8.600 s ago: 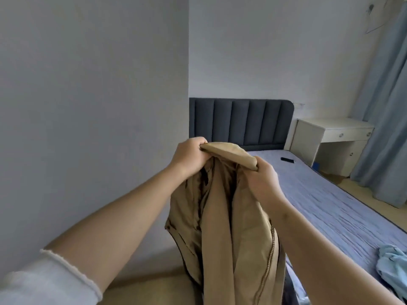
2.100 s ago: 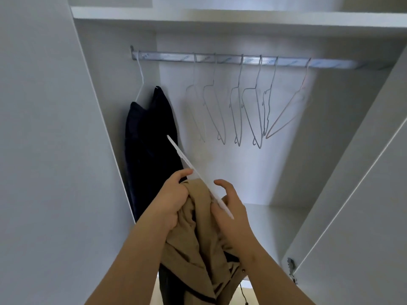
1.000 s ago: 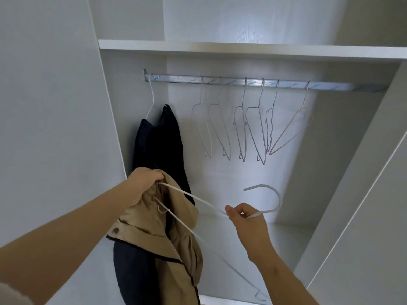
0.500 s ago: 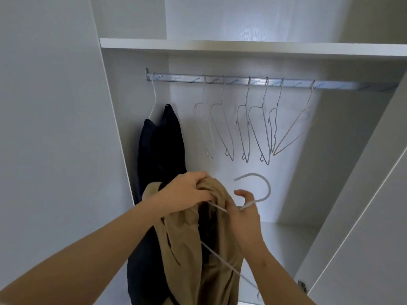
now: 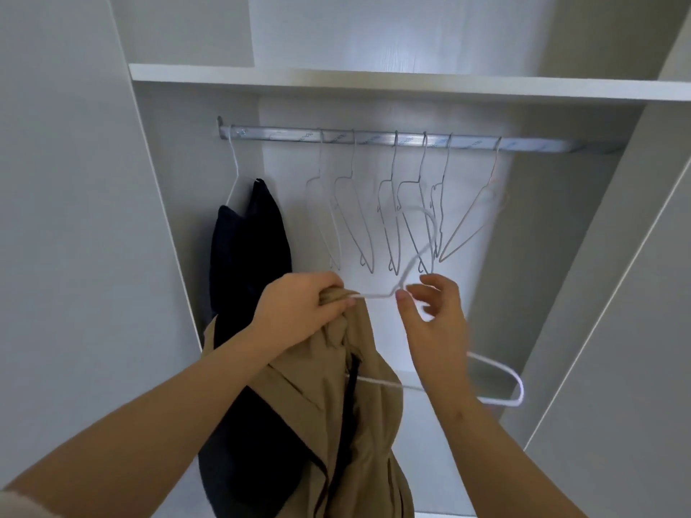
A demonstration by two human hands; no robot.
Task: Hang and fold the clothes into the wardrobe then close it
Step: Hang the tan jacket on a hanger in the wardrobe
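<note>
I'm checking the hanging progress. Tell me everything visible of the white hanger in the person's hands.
The white hanger is thin, seemingly coated wire, tilted, hook pointing up toward the rail. Its left end sits inside the tan jacket at the collar, gripped together by the left hand. The right hand has its thumb at the bend below the hook; blur hides any pinch. The right end juts out bare.

The left hand runs back into a bare forearm; far behind it, at the upper end of that arm, the edge of a pale cream sleeve shows, soft and slightly fuzzy along its cuff. Behind the right hand the forearm is bare as far as it shows. The fingernails are short.
</note>
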